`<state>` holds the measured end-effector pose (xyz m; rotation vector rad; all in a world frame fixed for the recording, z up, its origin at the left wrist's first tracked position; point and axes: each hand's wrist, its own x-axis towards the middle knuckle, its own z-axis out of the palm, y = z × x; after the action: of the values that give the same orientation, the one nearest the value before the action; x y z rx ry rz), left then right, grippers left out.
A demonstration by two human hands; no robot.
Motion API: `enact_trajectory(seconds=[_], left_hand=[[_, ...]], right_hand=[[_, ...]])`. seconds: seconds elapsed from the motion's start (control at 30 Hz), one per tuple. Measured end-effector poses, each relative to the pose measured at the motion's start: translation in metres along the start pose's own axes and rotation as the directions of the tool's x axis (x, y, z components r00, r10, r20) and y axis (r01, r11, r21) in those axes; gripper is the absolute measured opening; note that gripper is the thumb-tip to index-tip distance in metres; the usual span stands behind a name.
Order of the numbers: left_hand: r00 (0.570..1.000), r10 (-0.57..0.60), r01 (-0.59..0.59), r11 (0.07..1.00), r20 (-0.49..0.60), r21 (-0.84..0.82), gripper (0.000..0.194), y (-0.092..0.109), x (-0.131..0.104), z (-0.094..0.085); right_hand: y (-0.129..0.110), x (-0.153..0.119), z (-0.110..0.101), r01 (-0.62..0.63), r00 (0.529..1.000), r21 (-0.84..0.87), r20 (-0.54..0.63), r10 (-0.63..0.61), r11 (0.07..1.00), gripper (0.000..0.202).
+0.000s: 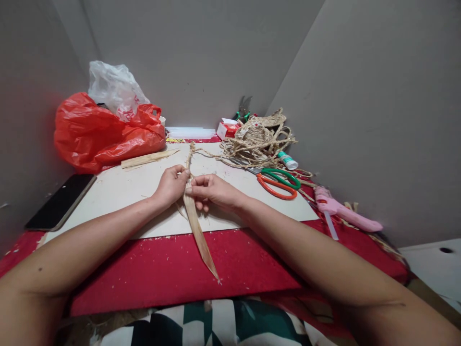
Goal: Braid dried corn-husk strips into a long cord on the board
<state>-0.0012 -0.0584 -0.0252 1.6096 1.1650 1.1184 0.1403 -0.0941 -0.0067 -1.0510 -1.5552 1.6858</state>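
A flat tan strip of dried leaf (197,230) hangs from my hands over the front edge of a white board (144,192), its pointed tip above the red cloth. Above my fingers it joins a thin twisted cord (189,156) that runs up the board. My left hand (172,182) pinches the cord near the join. Just to the right and slightly lower, my right hand (209,191) holds the top of the strip between thumb and fingers.
Orange-green scissors (277,182) lie beside a heap of braided cord (257,139). A pink glue gun (342,209) is at right. On the left are a black phone (61,202), a red plastic bag (104,134) and another leaf strip (149,158).
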Motion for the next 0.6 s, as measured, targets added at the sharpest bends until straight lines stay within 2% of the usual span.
enact_trajectory(seconds=[0.17,0.37,0.5,0.6], left_hand=[[1.0,-0.016,0.016,1.0,-0.012,-0.003,0.02,0.001,-0.002,0.001],[1.0,-0.01,0.01,1.0,-0.008,0.024,0.021,0.001,-0.002,0.002],[1.0,-0.012,0.012,0.999,-0.005,0.033,0.02,-0.001,-0.001,0.002],[1.0,-0.006,0.006,1.0,-0.003,0.007,0.018,-0.003,0.0,0.003]], right_hand=[[-0.001,0.001,-0.001,-0.008,0.998,0.02,-0.062,0.009,1.0,0.015],[-0.003,0.0,0.007,-0.018,0.994,-0.07,-0.109,0.01,0.997,0.018],[-0.003,0.001,0.012,0.022,0.987,-0.147,-0.157,-0.046,0.989,0.02],[-0.001,0.001,0.016,0.074,0.971,-0.282,-0.199,-0.134,0.957,0.022]])
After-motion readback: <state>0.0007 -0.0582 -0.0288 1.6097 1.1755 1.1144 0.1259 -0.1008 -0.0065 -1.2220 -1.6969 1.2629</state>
